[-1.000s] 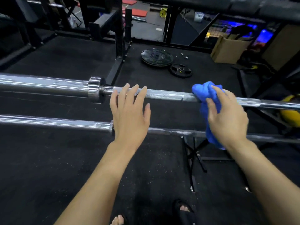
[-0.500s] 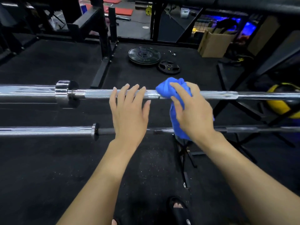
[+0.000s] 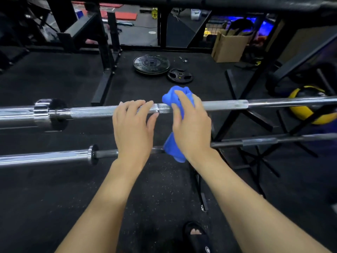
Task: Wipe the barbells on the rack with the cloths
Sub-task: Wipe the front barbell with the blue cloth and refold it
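Two horizontal bars cross the frame: the upper barbell [image 3: 226, 104] through the middle and the lower barbell [image 3: 45, 157] beneath it, with an open band between them wide enough for a hand. That band is taken at centre by the left hand [image 3: 133, 128], fingers curled over the upper bar, and the right hand [image 3: 191, 128] gripping the blue cloth [image 3: 175, 99], which hangs down to the lower bar. Left of the hands, the collar [image 3: 41, 114] bulges from the upper bar. At right, black rack struts [image 3: 235, 114] cross diagonally behind both bars. Beyond the upper bar, open black floor [image 3: 54, 79] lies at left; weight plates [image 3: 151, 63] lie upper centre.
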